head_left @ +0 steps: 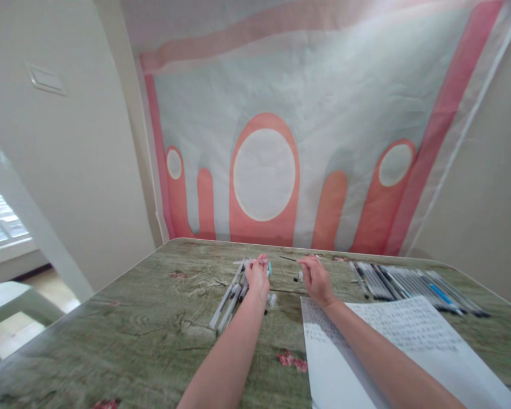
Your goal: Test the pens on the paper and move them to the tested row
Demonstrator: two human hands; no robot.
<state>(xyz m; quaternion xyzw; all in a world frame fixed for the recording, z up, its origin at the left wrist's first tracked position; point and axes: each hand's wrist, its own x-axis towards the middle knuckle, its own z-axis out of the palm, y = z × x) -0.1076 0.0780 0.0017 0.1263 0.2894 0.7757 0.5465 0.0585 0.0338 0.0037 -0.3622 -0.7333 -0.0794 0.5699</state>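
My left hand (258,276) is closed on a clear pen barrel (250,262), which lies sideways across the fingers. To its right, my right hand (315,279) pinches a thin dark pen refill (288,258) whose free end points left toward the left hand. The barrel and the refill are apart. Below the left hand and partly hidden by it lies a loose pile of clear pen barrels (225,307). A small turquoise item (269,267) shows beside the left fingers, too small to name. Small clear and black pen parts (298,277) lie between the hands.
Several pens (402,284), one of them blue, lie in a row on the right of the wood-patterned table (153,335). Handwritten paper sheets (340,369) lie under my right forearm. A printed backdrop (344,102) rises behind the table. A chair (17,318) stands left.
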